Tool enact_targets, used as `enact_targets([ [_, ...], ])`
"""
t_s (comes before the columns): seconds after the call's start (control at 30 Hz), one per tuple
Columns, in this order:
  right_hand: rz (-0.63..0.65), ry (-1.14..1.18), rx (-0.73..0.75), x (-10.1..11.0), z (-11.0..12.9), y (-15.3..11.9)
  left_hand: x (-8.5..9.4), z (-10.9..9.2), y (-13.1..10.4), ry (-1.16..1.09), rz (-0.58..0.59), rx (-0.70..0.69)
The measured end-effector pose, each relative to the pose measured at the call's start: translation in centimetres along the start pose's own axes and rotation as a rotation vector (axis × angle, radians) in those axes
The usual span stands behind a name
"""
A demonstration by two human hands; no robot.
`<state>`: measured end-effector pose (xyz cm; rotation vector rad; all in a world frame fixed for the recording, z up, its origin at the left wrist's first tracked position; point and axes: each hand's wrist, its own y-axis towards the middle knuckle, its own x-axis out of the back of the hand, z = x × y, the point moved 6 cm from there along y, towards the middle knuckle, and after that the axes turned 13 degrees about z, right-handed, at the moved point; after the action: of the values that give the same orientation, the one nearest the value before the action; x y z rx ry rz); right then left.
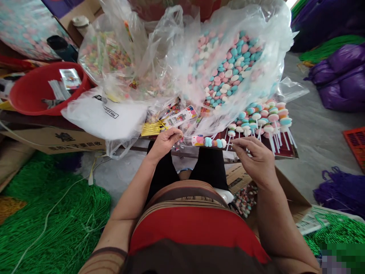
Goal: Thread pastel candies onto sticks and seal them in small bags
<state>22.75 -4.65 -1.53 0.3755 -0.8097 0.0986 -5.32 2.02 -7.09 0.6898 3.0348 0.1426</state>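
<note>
Pink, blue and white candies (225, 72) are seen through a clear plastic bag (256, 30), and the same three colours are repeated on the skewer (212, 142) and on the row of finished skewers (265, 118), whose sticks are white. A red bowl (34, 95), gold twist ties (151, 128) and a white bag (105, 116) printed with black letters are shown on the left. Green netting (57, 220), purple sacks (342, 76) and a shirt (194, 228) striped red and brown are also seen.

left hand (165, 141): raised, fingers pinched | right hand (254, 158): raised, fingertips pinched | forearms converge forward
</note>
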Motion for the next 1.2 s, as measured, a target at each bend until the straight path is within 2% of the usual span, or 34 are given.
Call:
enact_targets([
  [0.2,-0.004,0.021,-0.028,-0.7,-0.7,-0.3,-0.6,-0.1,-0.1,0.001,0.03,0.035],
  [0.43,0.11,0.045,-0.029,-1.2,-0.9,-0.6,-1.0,-0.3,0.0,-0.073,0.048,0.096],
  [0.6,0.029,0.072,-0.067,-1.3,-1.1,-1.0,-1.6,-0.4,0.0,-0.286,0.058,0.118],
  [0.73,-0.017,0.103,-0.081,-1.4,-0.9,-0.9,-1.9,-1.4,-0.5,-0.493,0.117,0.143],
  [0.9,-0.058,0.238,-0.093,-1.9,-0.6,-0.9,-2.2,-2.0,-0.9,-0.642,0.137,0.22],
  [1.07,-0.06,0.34,-0.141,-3.1,-0.3,-0.7,-2.7,-2.9,0.1,-0.677,0.107,0.137],
  [1.2,-0.059,0.317,-0.091,-3.3,0.7,-0.3,-3.3,-3.9,1.0,-0.586,0.043,0.028],
])
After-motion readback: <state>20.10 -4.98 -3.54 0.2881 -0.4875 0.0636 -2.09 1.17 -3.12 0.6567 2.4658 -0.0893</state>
